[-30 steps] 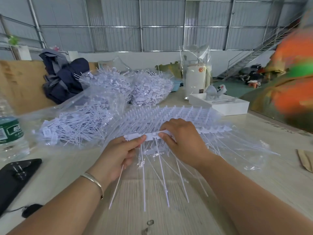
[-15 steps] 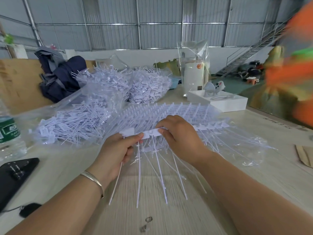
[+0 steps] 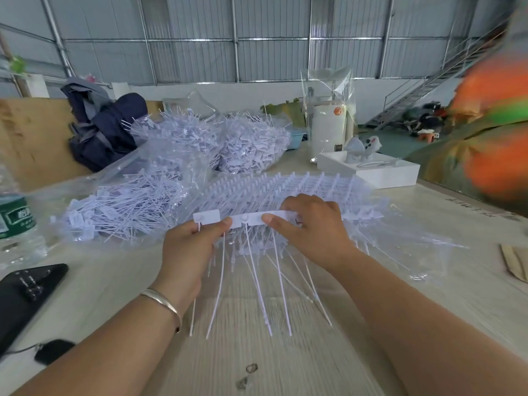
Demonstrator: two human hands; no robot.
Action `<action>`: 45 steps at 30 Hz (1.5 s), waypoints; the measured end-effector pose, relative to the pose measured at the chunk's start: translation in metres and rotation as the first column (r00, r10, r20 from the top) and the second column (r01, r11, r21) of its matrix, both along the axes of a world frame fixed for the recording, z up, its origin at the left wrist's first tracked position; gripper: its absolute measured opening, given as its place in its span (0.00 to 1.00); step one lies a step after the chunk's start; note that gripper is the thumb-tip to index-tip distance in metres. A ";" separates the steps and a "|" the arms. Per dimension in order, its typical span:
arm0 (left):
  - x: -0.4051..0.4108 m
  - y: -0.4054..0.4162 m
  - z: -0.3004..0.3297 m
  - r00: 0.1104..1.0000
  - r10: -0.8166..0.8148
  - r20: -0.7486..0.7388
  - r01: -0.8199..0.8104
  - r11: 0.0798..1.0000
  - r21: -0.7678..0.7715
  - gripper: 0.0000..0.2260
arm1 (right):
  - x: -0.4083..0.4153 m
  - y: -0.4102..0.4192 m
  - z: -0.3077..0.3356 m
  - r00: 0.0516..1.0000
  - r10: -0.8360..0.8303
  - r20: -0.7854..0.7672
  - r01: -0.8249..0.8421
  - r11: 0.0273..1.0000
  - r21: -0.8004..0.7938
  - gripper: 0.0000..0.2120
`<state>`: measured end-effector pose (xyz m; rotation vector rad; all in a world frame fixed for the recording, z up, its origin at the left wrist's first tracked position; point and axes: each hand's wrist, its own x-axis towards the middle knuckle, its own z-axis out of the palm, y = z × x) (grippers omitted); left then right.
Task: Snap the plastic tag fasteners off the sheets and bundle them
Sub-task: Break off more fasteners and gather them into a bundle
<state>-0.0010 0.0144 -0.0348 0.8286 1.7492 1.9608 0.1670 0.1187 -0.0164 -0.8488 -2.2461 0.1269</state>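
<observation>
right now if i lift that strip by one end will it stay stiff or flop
The strip probably bends: it looks thin, and both hands, left hand and right hand, hold it. Its long tails splay unevenly, so they would likely dangle and sway. Probably very light.

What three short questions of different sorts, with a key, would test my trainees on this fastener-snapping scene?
1. True or false: both hands grip the same strip of tag fasteners.
2. Which wrist wears the bracelet? A) left B) right
3. Fill in: the loose fasteners at the left lie in a clear plastic ____.

Key
1. True: the left hand pinches the strip near its left end and the right hand pinches it further right.
2. A
3. bag
</observation>
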 end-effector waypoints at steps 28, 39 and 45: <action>0.003 0.002 0.009 0.755 -0.495 0.430 0.522 0.851 0.061 0.13 | -0.004 -0.004 -0.001 0.975 0.139 -0.172 -0.161 0.979 -0.128 0.17; 0.005 0.001 0.007 0.807 -0.452 0.379 0.507 0.860 -0.053 0.14 | -0.004 -0.007 -0.001 0.973 0.213 -0.089 -0.216 0.976 -0.033 0.15; 0.011 0.001 0.003 0.848 -0.468 0.250 0.506 0.854 -0.117 0.22 | -0.004 -0.007 -0.001 0.976 0.217 0.006 -0.218 0.976 0.024 0.18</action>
